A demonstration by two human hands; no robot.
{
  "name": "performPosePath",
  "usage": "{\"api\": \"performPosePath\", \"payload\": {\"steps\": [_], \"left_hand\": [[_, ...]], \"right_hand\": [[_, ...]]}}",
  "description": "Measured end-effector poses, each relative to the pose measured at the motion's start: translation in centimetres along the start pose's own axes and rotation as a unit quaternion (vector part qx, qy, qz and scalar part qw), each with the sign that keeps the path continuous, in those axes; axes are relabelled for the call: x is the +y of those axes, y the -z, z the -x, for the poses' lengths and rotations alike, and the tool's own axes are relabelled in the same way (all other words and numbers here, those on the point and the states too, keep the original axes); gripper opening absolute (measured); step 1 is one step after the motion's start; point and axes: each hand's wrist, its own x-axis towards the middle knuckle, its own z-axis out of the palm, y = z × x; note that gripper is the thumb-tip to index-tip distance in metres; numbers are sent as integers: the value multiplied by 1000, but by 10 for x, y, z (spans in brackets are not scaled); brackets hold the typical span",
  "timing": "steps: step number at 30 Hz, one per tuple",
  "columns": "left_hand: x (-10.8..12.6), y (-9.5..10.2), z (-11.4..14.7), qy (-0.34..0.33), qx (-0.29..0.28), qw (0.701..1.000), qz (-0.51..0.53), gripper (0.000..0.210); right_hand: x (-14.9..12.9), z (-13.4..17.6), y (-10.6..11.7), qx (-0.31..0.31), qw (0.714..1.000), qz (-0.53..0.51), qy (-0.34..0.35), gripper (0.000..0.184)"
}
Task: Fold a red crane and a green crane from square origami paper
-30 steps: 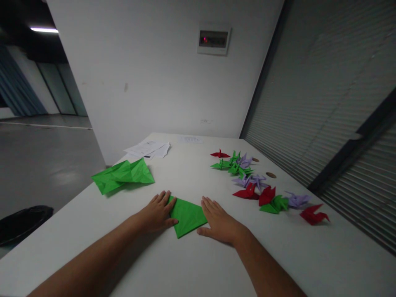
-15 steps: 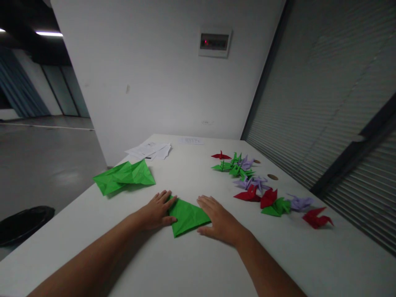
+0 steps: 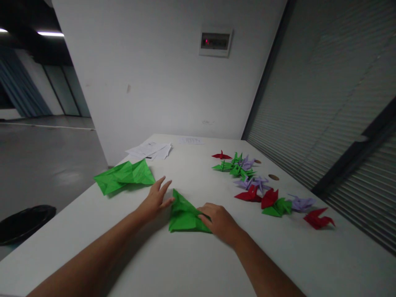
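A folded sheet of green origami paper [image 3: 185,216] lies on the white table in front of me, roughly triangular, with a loose flap on its upper side. My right hand [image 3: 218,220] has its right corner between thumb and curled fingers. At the paper's left edge is my left hand [image 3: 157,198], fingers apart, the thumb tip close to the upper left corner; whether it touches I cannot tell. More creased green paper [image 3: 125,177] rests farther left, beyond my left fingertips.
Several folded paper cranes in green, purple and red stand along the right side, among them a red crane [image 3: 318,218] and a purple crane [image 3: 301,203]. White printed sheets [image 3: 150,150] lie at the back left. A black-lined bin [image 3: 27,222] stands left of the table [image 3: 185,268].
The green paper has turned, its lower edge now nearly level. My left hand has lifted its fingers off it and shifted up and left. My right fingers have closed on the right corner.
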Motion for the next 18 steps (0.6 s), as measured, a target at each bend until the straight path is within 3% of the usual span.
{"api": "performPosePath", "payload": {"steps": [1,3,5,8,12,18], "left_hand": [[4,4,-1,8,37,999,10,53],[13,12,-2,-23,42,998,40,34],[22,17,-1,-85,-15,994,60,24],[36,18,1,-194,-118,973,50,25],[46,16,3,-235,-183,954,21,27],[40,16,4,-239,-193,952,19,34]], "right_hand": [[1,0,-1,11,1000,-6,-6,22],[3,-1,-3,35,999,-19,-20,26],[4,-2,-6,59,996,-40,-46,26],[6,-4,-10,87,987,-90,-104,12],[12,-4,-19,125,966,-162,-155,42],[34,-8,-31,176,932,-254,-188,67]]}}
